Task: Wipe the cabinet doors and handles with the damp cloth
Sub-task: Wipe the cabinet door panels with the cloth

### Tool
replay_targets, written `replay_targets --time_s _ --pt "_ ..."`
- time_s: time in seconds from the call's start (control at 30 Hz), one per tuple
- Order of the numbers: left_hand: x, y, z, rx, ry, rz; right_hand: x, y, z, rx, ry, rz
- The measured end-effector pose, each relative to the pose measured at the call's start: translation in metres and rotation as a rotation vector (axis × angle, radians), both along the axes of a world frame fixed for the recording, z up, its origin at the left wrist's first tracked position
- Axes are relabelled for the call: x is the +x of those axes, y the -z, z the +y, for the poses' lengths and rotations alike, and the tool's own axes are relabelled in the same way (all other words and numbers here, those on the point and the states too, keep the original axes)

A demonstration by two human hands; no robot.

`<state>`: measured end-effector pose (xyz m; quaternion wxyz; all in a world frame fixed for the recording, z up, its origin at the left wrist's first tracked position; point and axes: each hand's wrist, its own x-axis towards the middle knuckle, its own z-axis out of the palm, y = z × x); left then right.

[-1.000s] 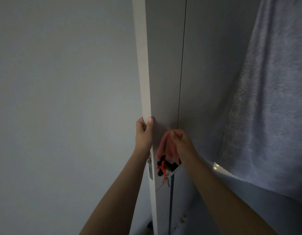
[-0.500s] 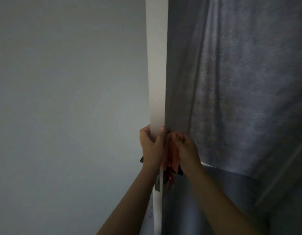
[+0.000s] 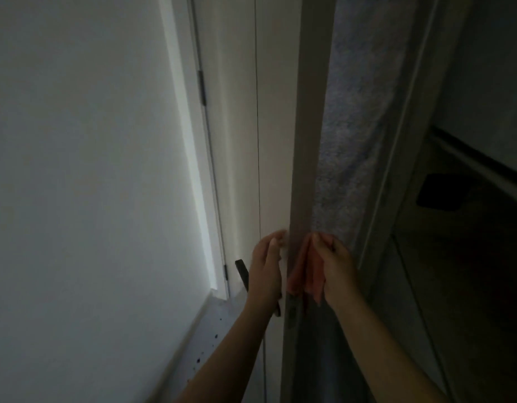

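- Here, from my head view, the left hand (image 3: 266,266) curls its fingers round the door (image 3: 305,141) edge.
- Just right of that edge, my right hand (image 3: 335,266) pinches the pink cloth (image 3: 305,271), pressing it against the door.
- A dark handle (image 3: 242,273) sits just left of the left hand.

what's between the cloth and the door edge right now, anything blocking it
Nothing visible. The right hand grips the pink cloth directly against the right side of the open door's edge, with no gap showing. The left hand holds the door from the opposite side, clear of the cloth. The grey fabric hangs behind.
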<state>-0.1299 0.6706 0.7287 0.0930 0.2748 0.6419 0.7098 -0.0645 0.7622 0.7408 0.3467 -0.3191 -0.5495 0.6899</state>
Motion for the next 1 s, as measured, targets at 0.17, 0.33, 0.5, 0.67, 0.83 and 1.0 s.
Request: replay_targets --time_s 0.17,0.33,0.5,0.67,0.83,1.0 --pt "-0.007 0.030 0.065 -0.188 0.188 -0.094 0.012 -0.006 0.058 0.035 0.224 0.003" --pt "-0.040 0.061 0.124 -0.478 0.435 -0.094 0.012 -0.003 0.107 0.015 0.405 0.005" --pt "-0.060 0.059 0.186 -0.657 0.658 0.107 0.007 0.009 0.139 0.009 0.548 -0.019" --pt "-0.070 0.065 0.252 -0.680 0.746 0.063 0.004 0.021 0.177 -0.048 0.615 -0.073" --pt "-0.078 0.072 0.308 -0.691 0.777 0.014 -0.002 0.032 0.224 -0.062 0.641 -0.134" --pt "-0.084 0.054 0.354 -0.616 0.877 -0.104 -0.011 0.040 0.280 -0.063 0.591 -0.227"
